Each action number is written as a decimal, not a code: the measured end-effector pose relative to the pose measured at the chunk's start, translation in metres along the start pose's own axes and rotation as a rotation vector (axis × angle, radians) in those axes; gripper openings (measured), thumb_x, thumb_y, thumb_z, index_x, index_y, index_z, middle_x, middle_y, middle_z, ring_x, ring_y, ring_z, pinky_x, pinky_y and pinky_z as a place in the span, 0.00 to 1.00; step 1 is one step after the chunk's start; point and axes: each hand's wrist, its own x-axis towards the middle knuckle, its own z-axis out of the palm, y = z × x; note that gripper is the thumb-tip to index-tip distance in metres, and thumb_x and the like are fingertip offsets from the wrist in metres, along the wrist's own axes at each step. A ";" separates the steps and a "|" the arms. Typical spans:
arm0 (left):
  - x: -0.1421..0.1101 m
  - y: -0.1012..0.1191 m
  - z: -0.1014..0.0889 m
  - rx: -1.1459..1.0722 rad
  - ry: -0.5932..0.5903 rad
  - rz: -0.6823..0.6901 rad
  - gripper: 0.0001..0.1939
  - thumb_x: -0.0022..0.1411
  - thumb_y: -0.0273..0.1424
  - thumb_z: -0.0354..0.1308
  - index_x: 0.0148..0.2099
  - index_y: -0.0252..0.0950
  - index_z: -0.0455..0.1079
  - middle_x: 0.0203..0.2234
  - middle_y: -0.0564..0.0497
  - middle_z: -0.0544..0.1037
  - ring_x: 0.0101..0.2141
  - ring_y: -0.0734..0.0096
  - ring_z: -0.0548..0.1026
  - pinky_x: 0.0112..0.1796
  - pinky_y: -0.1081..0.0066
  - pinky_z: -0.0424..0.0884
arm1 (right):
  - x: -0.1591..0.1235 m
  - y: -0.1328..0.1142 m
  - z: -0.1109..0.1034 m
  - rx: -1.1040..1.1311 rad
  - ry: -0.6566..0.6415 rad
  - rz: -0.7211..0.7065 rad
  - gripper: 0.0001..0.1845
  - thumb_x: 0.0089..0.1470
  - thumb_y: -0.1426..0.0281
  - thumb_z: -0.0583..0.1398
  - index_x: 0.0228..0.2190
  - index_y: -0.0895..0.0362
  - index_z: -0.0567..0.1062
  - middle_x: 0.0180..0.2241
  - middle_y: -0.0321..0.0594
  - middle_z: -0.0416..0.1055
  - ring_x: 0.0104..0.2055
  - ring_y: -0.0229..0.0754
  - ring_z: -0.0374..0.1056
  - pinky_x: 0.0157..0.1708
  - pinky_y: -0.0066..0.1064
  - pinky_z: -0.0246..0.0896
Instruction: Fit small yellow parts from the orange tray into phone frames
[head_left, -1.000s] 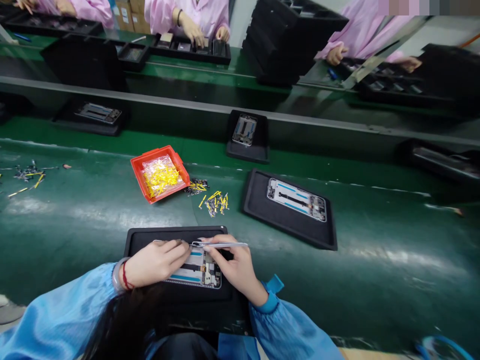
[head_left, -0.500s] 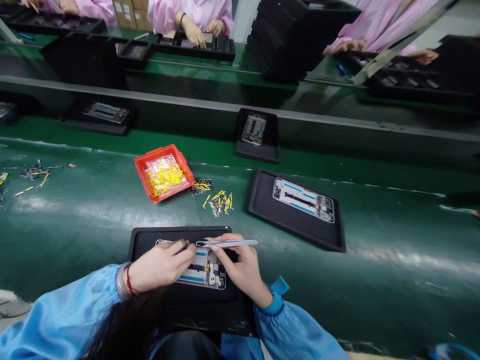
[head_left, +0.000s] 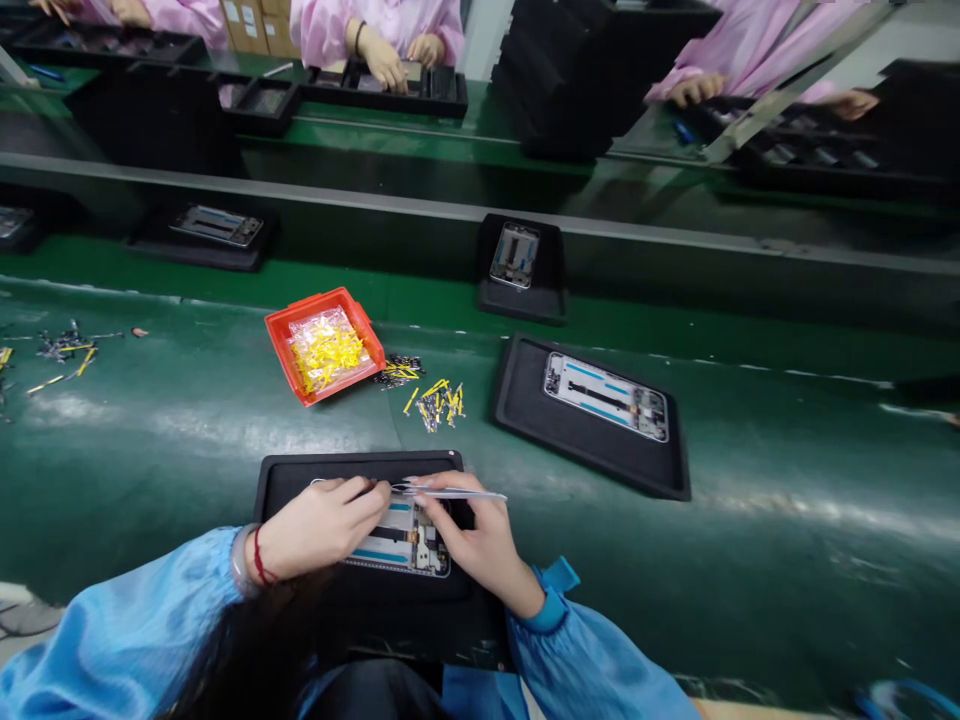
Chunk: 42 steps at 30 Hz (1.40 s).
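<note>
- Lowered at rear end since the earlier head frame: tweezers [head_left: 476,494], pinched in right hand [head_left: 480,540].
- Bunched beside their tips: left hand [head_left: 322,525]; cannot tell if holding anything.
- Beneath both hands, in black tray [head_left: 286,474]: phone frame [head_left: 401,520]; blue strips [head_left: 386,556] on, far-edge work apparently unfinished.

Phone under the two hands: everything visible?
The phone lies open, flat in a black tray, its long sides running left to right. The inside looks pale and metallic, with blue strips, a dark ribbon between them and circuit parts at the right end. The left hand covers much of its left part; the right hand holds tweezers at its far edge. Contact there is unclear.
</note>
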 end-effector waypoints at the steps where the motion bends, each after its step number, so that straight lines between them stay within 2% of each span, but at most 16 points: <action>1: 0.000 -0.001 0.001 -0.009 0.003 -0.003 0.12 0.67 0.22 0.45 0.43 0.29 0.70 0.38 0.46 0.75 0.33 0.70 0.71 0.25 0.74 0.69 | 0.001 0.000 0.000 -0.006 -0.011 -0.011 0.04 0.59 0.74 0.58 0.36 0.53 0.72 0.33 0.40 0.78 0.35 0.44 0.76 0.34 0.32 0.73; 8: 0.001 0.001 0.000 0.008 0.033 -0.009 0.12 0.67 0.20 0.44 0.41 0.29 0.70 0.37 0.46 0.75 0.32 0.70 0.71 0.24 0.74 0.67 | -0.001 -0.001 0.003 0.005 -0.065 -0.028 0.04 0.59 0.73 0.58 0.37 0.53 0.72 0.34 0.42 0.77 0.35 0.44 0.75 0.33 0.33 0.72; 12: 0.003 0.004 -0.004 0.045 0.010 -0.009 0.12 0.66 0.21 0.45 0.42 0.30 0.70 0.38 0.46 0.75 0.33 0.69 0.71 0.24 0.73 0.67 | -0.006 -0.006 0.002 0.128 0.138 0.049 0.04 0.60 0.73 0.58 0.37 0.51 0.70 0.32 0.39 0.76 0.36 0.44 0.75 0.35 0.34 0.72; 14: 0.002 0.003 -0.005 0.033 0.000 -0.006 0.11 0.66 0.21 0.46 0.42 0.29 0.70 0.38 0.46 0.76 0.33 0.69 0.71 0.24 0.73 0.68 | -0.007 -0.007 0.002 0.120 0.178 0.093 0.03 0.60 0.71 0.58 0.38 0.51 0.70 0.33 0.39 0.76 0.37 0.45 0.75 0.36 0.35 0.72; 18: 0.000 -0.002 0.000 -0.011 0.047 0.009 0.13 0.66 0.19 0.45 0.42 0.30 0.70 0.37 0.47 0.76 0.33 0.71 0.72 0.26 0.75 0.69 | -0.007 -0.005 0.004 0.078 0.078 0.096 0.03 0.60 0.71 0.58 0.38 0.52 0.70 0.34 0.41 0.77 0.38 0.46 0.76 0.37 0.34 0.72; 22: -0.001 -0.006 0.004 -0.083 0.175 -0.009 0.18 0.69 0.19 0.37 0.42 0.30 0.69 0.35 0.49 0.77 0.31 0.74 0.72 0.24 0.76 0.67 | -0.007 -0.003 0.005 0.061 0.081 0.089 0.03 0.60 0.71 0.58 0.37 0.53 0.70 0.33 0.40 0.76 0.37 0.45 0.76 0.35 0.33 0.72; 24: -0.001 -0.006 0.004 -0.100 0.192 -0.024 0.18 0.69 0.20 0.37 0.42 0.31 0.68 0.35 0.50 0.77 0.29 0.75 0.72 0.23 0.75 0.66 | -0.007 -0.002 0.004 0.054 0.069 0.094 0.03 0.60 0.71 0.58 0.37 0.53 0.69 0.33 0.40 0.76 0.37 0.45 0.76 0.35 0.32 0.72; 30: -0.002 -0.003 0.006 -0.097 0.108 -0.040 0.13 0.67 0.21 0.42 0.44 0.32 0.67 0.36 0.48 0.76 0.29 0.73 0.71 0.24 0.75 0.67 | -0.007 -0.003 0.004 0.018 0.059 0.109 0.02 0.60 0.70 0.58 0.37 0.53 0.69 0.33 0.41 0.76 0.37 0.46 0.76 0.35 0.34 0.72; 33: -0.001 -0.003 0.008 -0.107 0.065 -0.057 0.13 0.67 0.21 0.42 0.44 0.33 0.68 0.37 0.47 0.75 0.30 0.72 0.71 0.26 0.75 0.68 | -0.007 -0.003 0.003 0.023 0.046 0.115 0.02 0.59 0.71 0.58 0.37 0.53 0.70 0.33 0.41 0.76 0.37 0.46 0.76 0.35 0.35 0.72; 37: 0.001 -0.003 0.008 -0.152 0.091 -0.087 0.14 0.68 0.20 0.40 0.42 0.32 0.67 0.35 0.46 0.75 0.30 0.72 0.72 0.28 0.74 0.69 | -0.006 -0.004 0.003 0.027 0.071 0.103 0.01 0.59 0.70 0.59 0.36 0.53 0.71 0.32 0.40 0.76 0.36 0.45 0.76 0.35 0.34 0.72; 42: 0.003 -0.002 0.007 -0.197 0.128 -0.108 0.14 0.69 0.21 0.39 0.41 0.31 0.67 0.34 0.47 0.75 0.28 0.72 0.72 0.26 0.73 0.68 | -0.005 -0.003 0.003 0.061 0.090 0.114 0.02 0.59 0.71 0.59 0.36 0.52 0.72 0.33 0.39 0.77 0.35 0.43 0.76 0.34 0.31 0.72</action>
